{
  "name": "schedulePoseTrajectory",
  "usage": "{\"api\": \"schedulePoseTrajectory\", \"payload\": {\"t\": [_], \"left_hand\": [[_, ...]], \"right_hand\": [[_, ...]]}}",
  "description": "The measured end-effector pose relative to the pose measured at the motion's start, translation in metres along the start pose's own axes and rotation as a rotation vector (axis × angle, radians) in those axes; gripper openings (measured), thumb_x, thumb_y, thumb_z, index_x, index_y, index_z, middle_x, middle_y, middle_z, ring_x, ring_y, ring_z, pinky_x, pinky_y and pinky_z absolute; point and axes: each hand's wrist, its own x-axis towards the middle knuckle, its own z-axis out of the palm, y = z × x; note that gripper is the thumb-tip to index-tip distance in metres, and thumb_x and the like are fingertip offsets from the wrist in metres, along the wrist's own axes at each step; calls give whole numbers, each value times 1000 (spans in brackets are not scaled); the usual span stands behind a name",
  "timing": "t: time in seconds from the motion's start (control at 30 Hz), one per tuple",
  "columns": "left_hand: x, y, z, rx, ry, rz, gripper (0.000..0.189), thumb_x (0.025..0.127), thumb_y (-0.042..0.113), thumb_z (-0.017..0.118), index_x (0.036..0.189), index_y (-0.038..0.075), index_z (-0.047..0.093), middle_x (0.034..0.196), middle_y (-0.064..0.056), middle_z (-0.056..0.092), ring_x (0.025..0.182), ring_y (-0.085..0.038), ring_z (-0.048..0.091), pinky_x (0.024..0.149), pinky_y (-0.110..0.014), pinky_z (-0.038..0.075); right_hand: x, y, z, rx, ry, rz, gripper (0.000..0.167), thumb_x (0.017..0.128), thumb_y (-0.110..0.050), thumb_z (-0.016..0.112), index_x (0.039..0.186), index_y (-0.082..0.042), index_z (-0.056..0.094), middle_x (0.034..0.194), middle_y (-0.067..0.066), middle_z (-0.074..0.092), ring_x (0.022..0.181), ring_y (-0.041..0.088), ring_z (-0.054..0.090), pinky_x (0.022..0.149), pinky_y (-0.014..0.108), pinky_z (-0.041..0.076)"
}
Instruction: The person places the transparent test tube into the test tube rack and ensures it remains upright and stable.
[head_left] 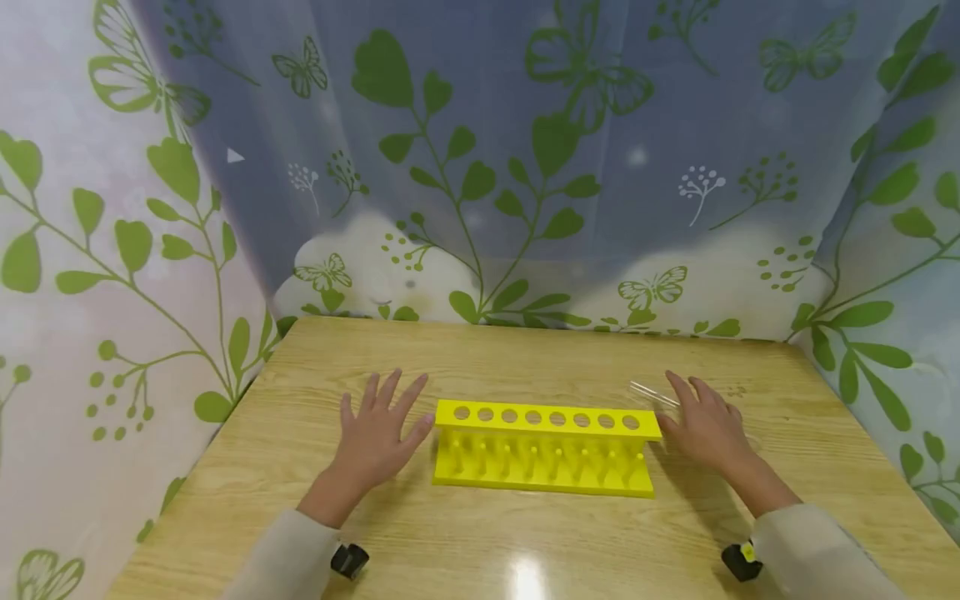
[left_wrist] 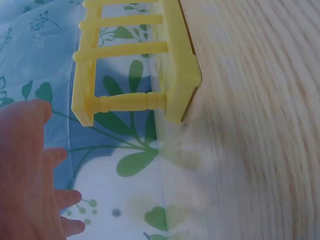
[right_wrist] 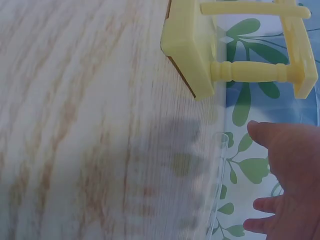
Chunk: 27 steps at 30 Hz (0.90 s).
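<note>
A yellow test tube rack (head_left: 547,420), with a row of round holes along its top and a row of pegs on its base, stands upright on the table between the hands. At its left end is my left hand (head_left: 377,442), fingers spread and straight, holding nothing; in the left wrist view a gap shows between its thumb and the rack (left_wrist: 130,102). Off the right end hovers my right hand (head_left: 705,423), also with fingers extended. Just beyond its thumb lies a clear glass tube (head_left: 651,392), partly hidden by the fingers; the right wrist view shows the glass tube (right_wrist: 220,175) below the hand (right_wrist: 300,175).
The wooden table (head_left: 420,542) reaches back to a patterned curtain (head_left: 480,192), with more of the same cloth at both sides. Faint clear shapes (head_left: 752,442) lie by the right hand, too indistinct to name. A dark wrist device (head_left: 349,561) sits at the left cuff.
</note>
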Motion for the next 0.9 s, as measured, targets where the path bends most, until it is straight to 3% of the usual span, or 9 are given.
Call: {"api": "schedulePoseTrajectory", "payload": {"t": [0.57,0.9], "left_hand": [[11,27,17,-25,-2,97,61,97,54,45,151,27,36,155,-14,30,144,-42,19,106,-72,11],[12,37,20,9,-4,156,59,97,53,46,149,26,39,154,-14,32,143,-41,21,108,-71,12]], "right_hand": [[8,2,5,-15,-4,34,67,93,-23,62,148,-3,29,140,37,32,120,59,37,91,75,29],[17,3,10,-30,-16,46,67,92,-21,64,147,-1,31,136,37,36,117,58,41,88,73,33]]}}
